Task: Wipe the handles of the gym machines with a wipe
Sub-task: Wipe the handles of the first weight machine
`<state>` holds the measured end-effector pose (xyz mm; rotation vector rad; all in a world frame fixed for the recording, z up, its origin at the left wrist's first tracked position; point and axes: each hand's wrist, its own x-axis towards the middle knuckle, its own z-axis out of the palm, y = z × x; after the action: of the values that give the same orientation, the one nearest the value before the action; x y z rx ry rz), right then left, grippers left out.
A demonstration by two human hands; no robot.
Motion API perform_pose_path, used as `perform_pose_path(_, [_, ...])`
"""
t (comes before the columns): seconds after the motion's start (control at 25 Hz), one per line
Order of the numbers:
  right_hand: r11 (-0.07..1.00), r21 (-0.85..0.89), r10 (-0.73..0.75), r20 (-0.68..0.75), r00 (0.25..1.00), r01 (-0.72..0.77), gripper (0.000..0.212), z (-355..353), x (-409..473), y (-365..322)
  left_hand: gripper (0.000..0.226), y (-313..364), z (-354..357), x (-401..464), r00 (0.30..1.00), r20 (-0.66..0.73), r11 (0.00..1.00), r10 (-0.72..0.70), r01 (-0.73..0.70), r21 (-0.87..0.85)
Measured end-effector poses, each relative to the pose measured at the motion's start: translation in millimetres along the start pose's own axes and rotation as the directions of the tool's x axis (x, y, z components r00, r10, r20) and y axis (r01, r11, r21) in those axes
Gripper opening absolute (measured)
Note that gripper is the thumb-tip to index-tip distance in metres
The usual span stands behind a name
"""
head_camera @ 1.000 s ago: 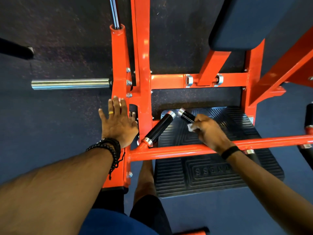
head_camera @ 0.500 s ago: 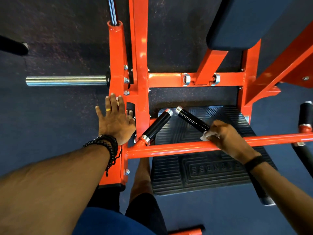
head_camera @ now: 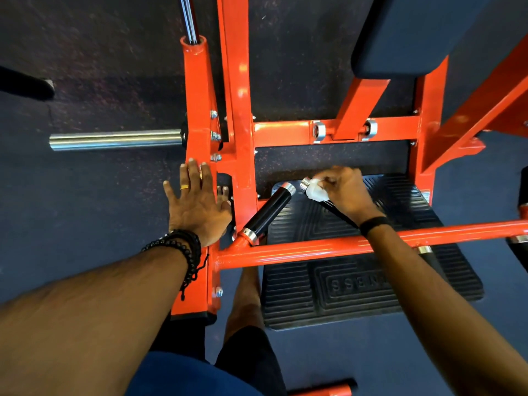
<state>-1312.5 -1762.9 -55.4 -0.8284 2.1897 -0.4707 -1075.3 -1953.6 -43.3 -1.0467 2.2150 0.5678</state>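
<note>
Right hand (head_camera: 344, 191) clenched round wipe (head_camera: 316, 190) on half-hidden handle (head_camera: 337, 208), left hand (head_camera: 197, 204) flat on frame (head_camera: 200, 110)

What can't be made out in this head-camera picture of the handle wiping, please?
- Head view: most of the handle being wiped is hidden by the right hand and the wipe.
- The left hand covers the orange frame beneath it; contact under the palm is unseen.
- Footplate lettering is partly hidden behind the right forearm.
- Further handles at the right edge are cut off.
</note>
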Motion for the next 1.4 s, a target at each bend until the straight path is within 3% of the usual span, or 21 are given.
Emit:
perform_pose_path(0.08, [0.998,-0.064,0.014,0.039,0.999,-0.011,0.010,-26,-30,23,0.083,0,0,0,1.000,-0.009,1.000,-0.001,0.001,0.000])
perform_pose_path(0.24, [0.962,-0.152,0.240,0.078,0.968,-0.227,0.026,-62,-67,61,0.081,1,0,0,1.000,-0.024,1.000,0.000,0.000,0.001])
perform_pose_path(0.32, [0.966,-0.155,0.223,0.088,0.971,-0.208,0.024,-51,-53,59,0.081,1,0,0,1.000,-0.024,1.000,-0.001,0.001,0.006])
perform_pose_path(0.52, [0.971,0.007,0.233,0.169,0.958,-0.237,0.018,3,27,21,0.084,1,-1,0,1.000,-0.011,1.000,0.002,-0.002,0.003])
perform_pose_path(0.68, [0.958,0.058,0.262,0.231,0.937,-0.283,0.020,-8,12,26,0.084,0,0,0,1.000,-0.010,1.000,0.000,0.000,0.010])
perform_pose_path(0.84, [0.820,0.214,0.413,0.420,0.808,-0.531,0.021,-54,-26,46,0.084,0,1,1,1.000,-0.016,1.000,-0.002,0.002,0.015])
perform_pose_path(0.92, [0.879,0.106,0.375,0.446,0.813,-0.464,0.015,-58,-25,44,0.084,0,0,1,1.000,-0.014,1.000,-0.003,0.003,0.015])
perform_pose_path(1.0, [0.936,0.005,0.326,0.360,0.874,-0.351,0.023,-44,-9,32,0.084,0,0,0,1.000,-0.017,1.000,-0.001,0.001,0.020])
perform_pose_path(1.16, [0.938,0.075,0.313,0.245,0.918,-0.339,0.024,2,30,7,0.084,0,0,0,1.000,-0.010,1.000,-0.003,0.004,0.021])
perform_pose_path(1.32, [0.910,0.136,0.336,0.313,0.888,-0.392,0.025,-4,23,24,0.084,1,-1,0,1.000,-0.013,1.000,-0.001,0.001,0.006])
perform_pose_path(1.4, [0.868,0.112,0.402,0.413,0.817,-0.484,0.028,-25,2,47,0.083,0,0,0,1.000,-0.017,1.000,-0.002,0.002,0.001])
